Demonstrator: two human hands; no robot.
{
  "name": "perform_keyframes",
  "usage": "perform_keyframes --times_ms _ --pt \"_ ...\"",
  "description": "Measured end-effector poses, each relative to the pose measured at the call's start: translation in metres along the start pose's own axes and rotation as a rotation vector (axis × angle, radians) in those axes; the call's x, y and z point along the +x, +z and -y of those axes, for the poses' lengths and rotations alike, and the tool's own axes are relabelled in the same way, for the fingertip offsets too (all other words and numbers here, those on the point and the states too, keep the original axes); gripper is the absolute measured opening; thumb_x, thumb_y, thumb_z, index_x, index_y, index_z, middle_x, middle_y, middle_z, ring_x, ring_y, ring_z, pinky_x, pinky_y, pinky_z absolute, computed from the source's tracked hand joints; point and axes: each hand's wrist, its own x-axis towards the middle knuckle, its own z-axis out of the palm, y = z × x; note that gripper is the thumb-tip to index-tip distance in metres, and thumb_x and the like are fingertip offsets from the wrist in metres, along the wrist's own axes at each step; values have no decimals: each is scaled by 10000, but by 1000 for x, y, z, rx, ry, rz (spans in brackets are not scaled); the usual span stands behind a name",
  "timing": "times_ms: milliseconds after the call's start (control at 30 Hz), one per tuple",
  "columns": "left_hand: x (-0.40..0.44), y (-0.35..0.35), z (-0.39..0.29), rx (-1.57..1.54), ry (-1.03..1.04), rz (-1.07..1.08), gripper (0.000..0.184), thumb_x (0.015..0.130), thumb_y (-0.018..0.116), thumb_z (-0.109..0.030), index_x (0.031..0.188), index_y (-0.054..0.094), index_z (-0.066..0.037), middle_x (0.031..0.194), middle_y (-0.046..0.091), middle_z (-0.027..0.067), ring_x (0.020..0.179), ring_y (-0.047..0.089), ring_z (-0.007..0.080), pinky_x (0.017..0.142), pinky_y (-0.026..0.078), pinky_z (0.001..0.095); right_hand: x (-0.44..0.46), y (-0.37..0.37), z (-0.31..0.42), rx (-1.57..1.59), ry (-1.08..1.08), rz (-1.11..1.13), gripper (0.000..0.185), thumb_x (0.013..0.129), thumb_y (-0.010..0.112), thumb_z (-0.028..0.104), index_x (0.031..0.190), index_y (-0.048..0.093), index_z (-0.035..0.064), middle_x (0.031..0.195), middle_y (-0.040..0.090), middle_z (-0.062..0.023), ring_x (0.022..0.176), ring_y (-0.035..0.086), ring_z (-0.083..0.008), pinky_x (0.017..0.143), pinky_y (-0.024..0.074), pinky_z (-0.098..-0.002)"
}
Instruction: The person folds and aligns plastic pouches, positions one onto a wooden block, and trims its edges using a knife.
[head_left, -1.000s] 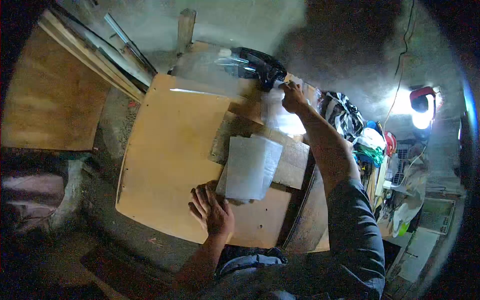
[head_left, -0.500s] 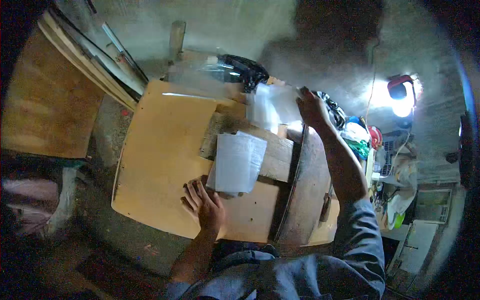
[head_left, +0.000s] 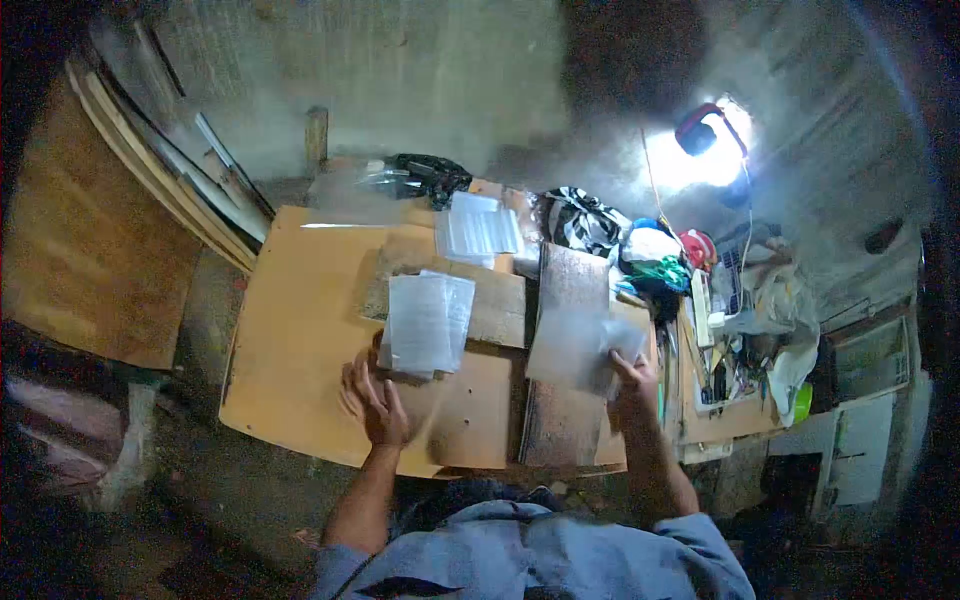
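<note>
A translucent plastic sheet or bag, blurred by motion, is pinched at its right end in my right hand, above a dark wooden board. My left hand rests with fingers spread on the orange-brown table, just below and left of a small stack of translucent plastic bags. That stack lies partly over a worn plank. Farther back, another pile of clear bags lies near the table's far edge.
Black plastic sits at the back edge. A black-and-white striped bag and green and white bags stand back right. Beyond them are a lit lamp and a tray of tools. Boards lean at the left.
My right hand has come back from the far pile toward my body, carrying a plastic sheet. My left hand remains spread beside the near stack. The view has turned rightward.
</note>
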Motion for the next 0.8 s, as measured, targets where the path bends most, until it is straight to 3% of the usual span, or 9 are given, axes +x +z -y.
perform_keyframes --times_ms 67,200,233,300,367,433,500,567,800 --pt "-11 -22 -39 -205 -172 39 543 924 446 -339 1375 307 -71 1389 342 161 1270 346 337 1056 249 472 -26 -23 -9 88 75 -62 348 839 629 129 1149 505 32 1002 599 -74 914 590 -210 814 497 -383" --pt "-57 -24 -81 -549 170 590 343 943 440 -307 1111 529 -22 1080 580 107 1042 544 279 907 434 399 -63 -61 -41 46 -49 -81 345 844 623 125 1154 491 51 1001 585 -70 913 588 -225 819 496 -402" --pt "-74 -31 -114 -931 -160 913 331 935 461 -284 1129 532 -26 1050 591 83 1042 543 255 901 437 378 -71 -65 -48 87 -68 -94 334 849 616 120 1154 494 60 1006 580 -67 918 586 -224 819 497 -401" --pt "-96 -63 -185 -986 -351 1316 346 928 491 -268 1178 524 -31 1040 594 53 1043 538 214 899 439 342 -83 -67 -39 294 155 -141 327 849 615 116 1152 499 76 1019 575 -69 935 581 -220 829 492 -402" --pt "-116 -56 -216 -635 -164 1396 371 930 499 -275 1209 512 -31 1060 586 47 1043 533 198 902 439 327 -99 -73 -33 296 187 -79 333 846 616 112 1154 497 76 1024 574 -65 938 582 -219 836 488 -403" --pt "-165 -8 -186 -1362 -657 1332 423 940 491 -297 1245 484 -4 1117 579 81 1053 532 208 927 421 301 -117 -83 -30 286 219 -29 338 843 617 107 1157 494 77 1029 573 -60 940 582 -219 843 485 -405" --pt "-195 41 -128 -1081 -351 1141 411 940 491 -287 1229 492 6 1147 572 98 1032 550 213 922 429 312 -133 -95 -28 282 248 163 289 830 627 95 1100 530 63 995 596 -59 919 589 -197 818 487 -362" --pt "-172 -27 -233 -1615 -973 1022 325 911 528 -173 1181 521 8 1145 586 134 945 610 252 884 470 368 -150 -105 -14 92 198 306 240 811 657 90 1029 569 44 939 618 -53 869 588 -152 772 484 -298" --pt "-191 -39 -277 -1321 -782 719 309 865 591 -116 1144 540 5 1044 631 141 978 606 274 893 475 431 -168 -140 7 61 293 582 352 812 686 117 1132 555 51 956 624 -37 846 581 -94 759 465 -224"
